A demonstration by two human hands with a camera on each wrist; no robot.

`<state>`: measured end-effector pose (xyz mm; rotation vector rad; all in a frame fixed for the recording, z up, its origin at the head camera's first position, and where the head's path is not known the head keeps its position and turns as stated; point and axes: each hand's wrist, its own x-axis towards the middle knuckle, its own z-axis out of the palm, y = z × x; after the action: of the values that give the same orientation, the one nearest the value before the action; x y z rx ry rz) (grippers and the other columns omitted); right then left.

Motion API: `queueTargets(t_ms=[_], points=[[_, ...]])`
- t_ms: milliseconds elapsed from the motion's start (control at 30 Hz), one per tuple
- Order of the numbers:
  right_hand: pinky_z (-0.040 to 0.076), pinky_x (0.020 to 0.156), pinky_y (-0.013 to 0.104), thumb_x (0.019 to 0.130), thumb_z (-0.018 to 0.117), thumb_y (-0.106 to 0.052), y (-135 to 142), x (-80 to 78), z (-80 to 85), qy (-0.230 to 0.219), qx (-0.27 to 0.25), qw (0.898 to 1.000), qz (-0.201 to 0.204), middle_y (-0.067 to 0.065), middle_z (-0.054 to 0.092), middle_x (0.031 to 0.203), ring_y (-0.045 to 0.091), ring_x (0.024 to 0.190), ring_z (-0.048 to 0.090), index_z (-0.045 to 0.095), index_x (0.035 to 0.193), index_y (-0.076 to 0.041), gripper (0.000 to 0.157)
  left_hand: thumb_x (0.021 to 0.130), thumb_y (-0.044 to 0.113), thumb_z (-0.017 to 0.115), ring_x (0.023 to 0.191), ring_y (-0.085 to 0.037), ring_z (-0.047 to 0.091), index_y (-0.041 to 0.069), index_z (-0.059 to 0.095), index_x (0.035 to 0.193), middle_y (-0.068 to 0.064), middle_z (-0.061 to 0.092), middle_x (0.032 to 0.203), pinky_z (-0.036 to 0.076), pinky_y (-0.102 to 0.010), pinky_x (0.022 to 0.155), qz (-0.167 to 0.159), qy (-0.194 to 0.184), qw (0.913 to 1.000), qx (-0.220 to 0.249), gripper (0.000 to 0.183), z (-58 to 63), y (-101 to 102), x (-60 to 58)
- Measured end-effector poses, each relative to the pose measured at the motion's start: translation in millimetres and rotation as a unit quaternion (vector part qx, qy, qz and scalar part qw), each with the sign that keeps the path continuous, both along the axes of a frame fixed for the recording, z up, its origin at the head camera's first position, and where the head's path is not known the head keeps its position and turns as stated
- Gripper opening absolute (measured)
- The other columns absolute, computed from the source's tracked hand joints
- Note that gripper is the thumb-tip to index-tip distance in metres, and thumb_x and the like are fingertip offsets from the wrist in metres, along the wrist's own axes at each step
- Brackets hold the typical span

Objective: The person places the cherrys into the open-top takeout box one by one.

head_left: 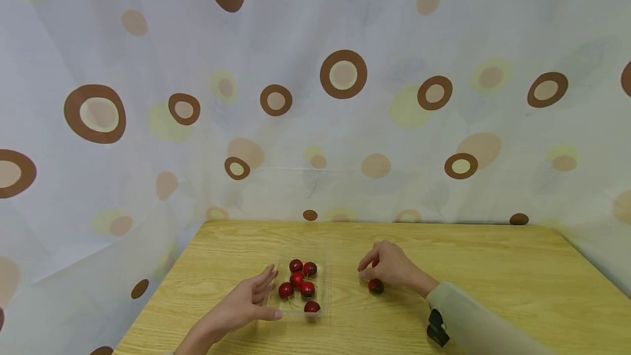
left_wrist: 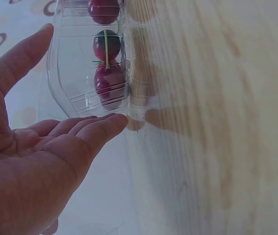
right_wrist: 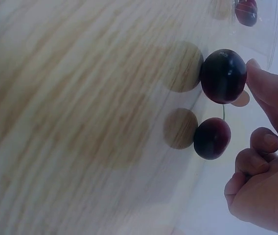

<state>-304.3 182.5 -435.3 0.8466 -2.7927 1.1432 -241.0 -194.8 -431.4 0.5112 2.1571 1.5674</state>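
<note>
A clear plastic tray (head_left: 323, 275) with several dark red cherries (head_left: 307, 289) in it stands left of centre in the head view. My left hand (head_left: 244, 303) is at its left side, thumb spread from the fingers. In the left wrist view, the fingertips (left_wrist: 119, 120) lie close by the tray's end wall; I cannot tell whether they touch it. My right hand (head_left: 389, 264) is bent over two loose cherries to the right of the tray. One dark cherry (right_wrist: 223, 76) sits just below the thumb tip; the other cherry (right_wrist: 212, 138) rests beside it. No finger visibly closes round either.
A wooden table (head_left: 468, 267) carries the tray and the loose cherries. Behind it hangs a pale curtain (head_left: 305, 32) patterned with brown and beige ovals. A dark strap piece (head_left: 437, 327) is on the right sleeve.
</note>
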Motion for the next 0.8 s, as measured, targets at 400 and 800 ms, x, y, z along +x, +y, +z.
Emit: queueTargets(t_ms=[400,800], points=[[0.055,0.075,0.042,0.089,0.085,-0.014,1,2.5,4.8,0.000,-0.003,1.000,-0.017,-0.005,0.069,0.083,0.027,0.086,0.061,0.086,0.087,-0.010,0.005,0.096,0.014,0.080,0.152,-0.052,0.022,-0.004,0.005,0.166,-0.030,0.015,0.170,0.027,-0.062,0.120,0.000,0.002,1.0000,-0.004,0.104,-2.6,-1,-2.5],[0.036,0.114,0.069,0.090,0.083,-0.013,9,6.2,11.6,-0.019,-0.039,0.998,-0.035,-0.003,0.078,0.090,0.058,0.139,0.044,0.086,0.086,-0.012,0.005,0.096,0.014,0.080,0.152,-0.053,0.022,-0.005,0.005,0.166,-0.031,0.015,0.169,0.027,-0.062,0.120,-0.001,0.004,1.0000,-0.002,0.104,-2.6,-1,-2.4]])
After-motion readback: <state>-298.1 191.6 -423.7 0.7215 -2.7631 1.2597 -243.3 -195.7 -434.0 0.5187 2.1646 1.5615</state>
